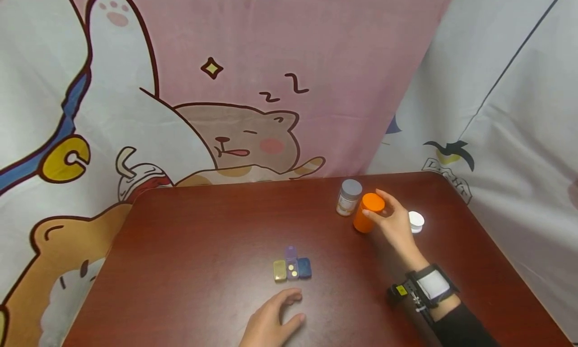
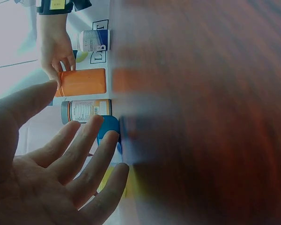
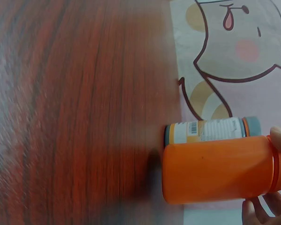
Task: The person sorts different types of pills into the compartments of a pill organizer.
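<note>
My right hand (image 1: 394, 225) pinches an orange pill bottle (image 3: 215, 171) near its orange cap, thumb on one side and fingers on the other. Just left of that bottle is a grey-capped bottle (image 1: 348, 198) with a printed label. A white-capped bottle (image 1: 416, 221) stands to the right, partly hidden by the right hand. My left hand (image 1: 273, 318) holds nothing; its fingers are spread and loosely bent near the front of the table. Beyond its fingertips lies a small pill box (image 1: 292, 268) with yellow, purple and blue sections. Its purple lid is up, and two pale tablets show inside.
All of these stand on a dark red-brown wooden table (image 1: 203, 236). A cartoon-printed curtain (image 1: 361, 61) hangs behind the table's back edge and along its sides. The bottles are grouped at the back right.
</note>
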`<action>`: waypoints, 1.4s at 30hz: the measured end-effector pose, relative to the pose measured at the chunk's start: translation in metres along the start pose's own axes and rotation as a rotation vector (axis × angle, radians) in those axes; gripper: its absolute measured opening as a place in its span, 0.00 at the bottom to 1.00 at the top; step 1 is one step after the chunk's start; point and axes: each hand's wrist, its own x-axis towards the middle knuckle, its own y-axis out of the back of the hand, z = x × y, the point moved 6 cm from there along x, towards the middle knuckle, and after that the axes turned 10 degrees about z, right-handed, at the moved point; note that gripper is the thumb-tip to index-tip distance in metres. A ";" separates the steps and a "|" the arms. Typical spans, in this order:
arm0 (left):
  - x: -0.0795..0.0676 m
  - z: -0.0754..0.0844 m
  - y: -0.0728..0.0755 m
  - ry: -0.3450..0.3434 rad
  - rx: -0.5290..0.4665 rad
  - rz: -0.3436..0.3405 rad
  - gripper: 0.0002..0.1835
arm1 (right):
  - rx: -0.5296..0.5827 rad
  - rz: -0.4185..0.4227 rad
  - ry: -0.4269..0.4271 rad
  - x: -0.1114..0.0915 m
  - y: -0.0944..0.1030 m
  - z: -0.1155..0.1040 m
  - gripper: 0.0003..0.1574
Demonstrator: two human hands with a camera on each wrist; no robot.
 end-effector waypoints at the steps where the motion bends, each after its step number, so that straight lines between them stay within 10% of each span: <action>1: 0.000 0.000 0.000 0.001 0.005 0.002 0.25 | 0.005 0.004 -0.001 0.002 0.000 0.001 0.42; 29: -0.001 -0.002 0.004 0.054 0.105 0.051 0.22 | -0.027 0.036 0.021 0.017 0.004 0.011 0.42; 42: 0.002 -0.005 0.018 0.054 0.121 0.101 0.22 | -0.186 0.097 0.279 -0.014 0.015 -0.016 0.44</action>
